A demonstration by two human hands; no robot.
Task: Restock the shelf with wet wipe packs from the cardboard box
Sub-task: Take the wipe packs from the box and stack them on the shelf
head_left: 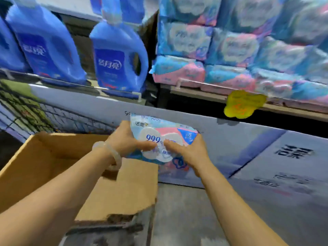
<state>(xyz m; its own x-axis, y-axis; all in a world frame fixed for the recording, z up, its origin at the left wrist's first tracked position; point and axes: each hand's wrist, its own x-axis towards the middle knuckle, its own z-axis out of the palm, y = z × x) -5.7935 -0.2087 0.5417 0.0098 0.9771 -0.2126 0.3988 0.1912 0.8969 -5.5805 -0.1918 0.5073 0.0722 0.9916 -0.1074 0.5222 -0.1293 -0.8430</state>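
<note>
Two bare forearms are seen reaching forward, and between them one wet wipe pack [162,139] is held up in the air, above the near corner of the cardboard box [74,174] and in front of the grey cartons [248,157] stacked below the shelf. The pack is clamped from both sides: the left hand [128,139] is closed around its left edge with the thumb pressed onto the printed face, and the right hand [188,150] is cupped under its lower right corner, thumb on top; the other fingers are hidden behind the pack. A pale bangle [108,153] is worn on the left wrist. The box interior is not shown, so what remains inside cannot be told. Higher up, the shelf [200,94] is already lined with matching pink-and-blue packs [221,50], a yellow tag [244,103] is clipped to its edge, and blue detergent bottles [117,57] are stood to the left. The carrying step is judged to be in hand; next, the pack would need to be lifted up and to the right and set flat into a gap among the rows.
</note>
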